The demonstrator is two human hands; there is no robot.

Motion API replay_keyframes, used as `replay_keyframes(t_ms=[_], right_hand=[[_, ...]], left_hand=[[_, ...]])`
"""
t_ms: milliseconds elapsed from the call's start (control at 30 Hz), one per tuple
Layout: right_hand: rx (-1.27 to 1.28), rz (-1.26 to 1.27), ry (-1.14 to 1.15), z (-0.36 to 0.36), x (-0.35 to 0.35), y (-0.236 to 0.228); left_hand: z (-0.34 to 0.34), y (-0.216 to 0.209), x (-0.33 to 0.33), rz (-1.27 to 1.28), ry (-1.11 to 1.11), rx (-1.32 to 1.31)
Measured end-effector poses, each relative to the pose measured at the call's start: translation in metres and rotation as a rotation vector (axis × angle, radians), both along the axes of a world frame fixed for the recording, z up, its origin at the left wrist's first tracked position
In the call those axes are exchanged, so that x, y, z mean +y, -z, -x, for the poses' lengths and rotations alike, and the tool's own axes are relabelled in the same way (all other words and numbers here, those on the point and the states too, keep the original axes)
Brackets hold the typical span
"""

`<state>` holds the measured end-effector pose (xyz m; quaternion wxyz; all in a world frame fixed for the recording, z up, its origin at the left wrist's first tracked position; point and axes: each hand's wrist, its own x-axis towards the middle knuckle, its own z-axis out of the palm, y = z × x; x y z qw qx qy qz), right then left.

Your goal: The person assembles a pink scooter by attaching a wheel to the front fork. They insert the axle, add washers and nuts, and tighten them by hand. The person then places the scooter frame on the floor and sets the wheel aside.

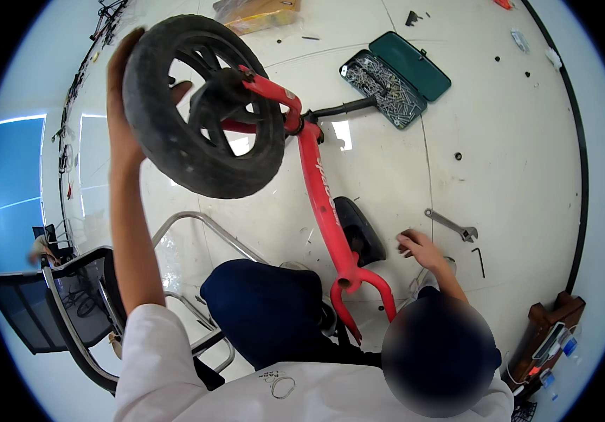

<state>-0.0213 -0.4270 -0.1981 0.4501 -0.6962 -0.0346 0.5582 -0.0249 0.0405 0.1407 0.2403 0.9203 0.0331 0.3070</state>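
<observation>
A red balance bike frame (321,186) is upside down on the floor, its black saddle (358,228) and black handlebar (341,107) underneath. The black front wheel (200,169) sits in the fork at the upper left. My left hand (125,70) is wrapped around the tyre's left side, the thumb showing between the spokes. The bare rear fork (380,285) points toward me, with no wheel between its arms. Low over the floor, right of the saddle, my right hand (420,247) has loosely bent fingers and holds nothing I can see. Close to it lies an adjustable wrench (451,225).
A hex key (481,262) lies below the wrench. Beyond the handlebar, a green case (422,67) stands open, full of loose screws. Small black parts dot the floor. A metal-framed chair (70,316) is at the left, a brown wooden stand (545,337) at the lower right.
</observation>
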Motion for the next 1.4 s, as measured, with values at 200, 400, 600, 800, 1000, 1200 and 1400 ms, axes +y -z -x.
replay_keyframes(t_ms=[200,400,600,800,1000,1200,1400], right_hand=[[0.008,-0.189,-0.226,0.013,0.042,0.002],[-0.179,-0.280,-0.312,0.017,0.064,0.024],[-0.244,-0.229,-0.299,0.026,0.087,0.014],[-0.303,-0.294,-0.209,0.037,0.086,0.029],[-0.240,-0.299,-0.186,0.037,0.086,0.039],[-0.301,-0.287,-0.176,0.041,0.083,0.060],[-0.194,-0.315,-0.210,0.033,0.087,0.027]], left_hand=[[0.074,0.094,-0.015,0.545,-0.286,-0.308],[0.045,0.005,-0.080,0.501,-0.399,0.035],[0.029,-0.006,-0.096,0.350,-0.520,0.024],[0.041,-0.010,-0.079,0.458,-0.628,0.002],[0.025,-0.014,-0.100,0.276,-0.587,0.121],[0.031,-0.015,-0.098,0.341,-0.611,0.125],[0.039,-0.012,-0.087,0.448,-0.592,0.013]])
